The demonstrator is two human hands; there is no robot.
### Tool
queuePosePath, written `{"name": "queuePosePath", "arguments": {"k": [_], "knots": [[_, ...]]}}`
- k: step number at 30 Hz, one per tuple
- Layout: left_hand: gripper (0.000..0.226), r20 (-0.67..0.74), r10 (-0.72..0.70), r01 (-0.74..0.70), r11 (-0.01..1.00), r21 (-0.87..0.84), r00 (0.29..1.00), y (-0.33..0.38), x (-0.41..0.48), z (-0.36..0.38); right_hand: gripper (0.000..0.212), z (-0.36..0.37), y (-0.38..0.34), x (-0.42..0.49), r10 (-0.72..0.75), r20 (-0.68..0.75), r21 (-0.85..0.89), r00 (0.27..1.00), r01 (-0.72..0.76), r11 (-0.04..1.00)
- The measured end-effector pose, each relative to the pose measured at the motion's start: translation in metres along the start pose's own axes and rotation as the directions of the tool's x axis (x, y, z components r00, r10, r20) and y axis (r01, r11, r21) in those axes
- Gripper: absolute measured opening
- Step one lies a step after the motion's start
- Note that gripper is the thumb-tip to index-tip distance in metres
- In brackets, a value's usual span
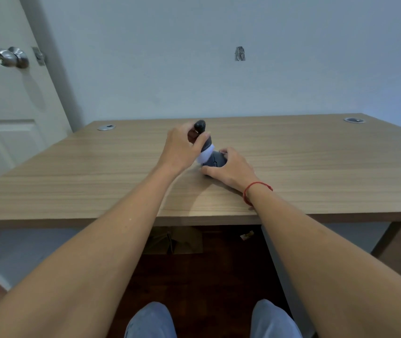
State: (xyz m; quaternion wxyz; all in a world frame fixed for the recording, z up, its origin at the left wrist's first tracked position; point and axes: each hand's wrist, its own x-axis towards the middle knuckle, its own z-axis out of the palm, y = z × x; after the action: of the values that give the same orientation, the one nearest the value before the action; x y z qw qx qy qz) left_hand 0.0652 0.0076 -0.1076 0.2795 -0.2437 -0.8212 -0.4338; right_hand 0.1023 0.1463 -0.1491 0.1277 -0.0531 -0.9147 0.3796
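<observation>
The mouse point(215, 162) lies on the table point(72, 167), near its middle. The right hand point(231, 170) steadies it, with the thumb curled against the near side and the fingers curled over the far side. Its grip is closed on the mouse. The left hand point(182, 147) holds the brush point(200, 125) by its dark handle, grip closed round it, with the handle tilted up and away. The white bristles point(204, 156) touch the left side of the mouse.

Status: brushing appears to be under way. The bristles contact one side only. The top and the right side, partly covered by the right hand, probably remain. Dust is too small to tell, so the share already cleaned cannot be judged. Remaining, by estimate: brush the covered areas, then set the brush down.
</observation>
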Motion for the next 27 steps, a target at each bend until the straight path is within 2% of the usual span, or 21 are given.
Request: {"name": "queuePosePath", "arguments": {"k": [6, 9, 11, 13, 18, 22, 24, 27], "knots": [[0.026, 0.043, -0.072, 0.064, 0.982, 0.178, 0.996, -0.026, -0.014, 0.007, 0.079, 0.001, -0.001, -0.001, -0.034, -0.047, -0.001, 0.998, 0.034, 0.999], [0.031, -0.05, -0.112, 0.115, 0.991, 0.067, 0.992, -0.023, -0.014, 0.003, 0.073, 0.002, -0.001, -0.001, -0.047, -0.044, -0.016, 0.998, 0.047, 0.999], [0.034, -0.143, -0.131, 0.134, 0.991, 0.012, 0.981, -0.013, -0.008, 0.002, 0.059, 0.002, 0.0, 0.0, -0.041, -0.042, -0.023, 0.998, 0.04, 0.999], [0.034, -0.175, -0.124, 0.117, 0.992, -0.046, 0.977, -0.002, -0.002, 0.001, 0.05, 0.003, 0.001, 0.001, -0.041, -0.057, -0.017, 0.997, 0.04, 0.999], [0.034, -0.07, -0.029, 0.032, 0.999, 0.042, 0.997, -0.006, -0.009, 0.013, 0.06, 0.003, 0.002, 0.001, -0.062, -0.061, 0.001, 0.996, 0.062, 0.998], [0.028, 0.024, -0.041, 0.033, 0.966, 0.258, 0.999, -0.026, -0.011, 0.011, 0.069, 0.002, 0.0, -0.001, -0.074, -0.054, -0.005, 0.996, 0.074, 0.997], [0.03, 0.005, -0.058, 0.055, 0.974, 0.218, 0.998, -0.03, -0.014, 0.005, 0.071, 0.002, 0.0, -0.003, -0.068, -0.045, 0.006, 0.997, 0.068, 0.998], [0.033, -0.096, -0.089, 0.099, 0.989, 0.107, 0.991, -0.018, -0.011, 0.0, 0.068, 0.002, 0.001, -0.002, -0.057, -0.032, 0.034, 0.998, 0.058, 0.998]]}}
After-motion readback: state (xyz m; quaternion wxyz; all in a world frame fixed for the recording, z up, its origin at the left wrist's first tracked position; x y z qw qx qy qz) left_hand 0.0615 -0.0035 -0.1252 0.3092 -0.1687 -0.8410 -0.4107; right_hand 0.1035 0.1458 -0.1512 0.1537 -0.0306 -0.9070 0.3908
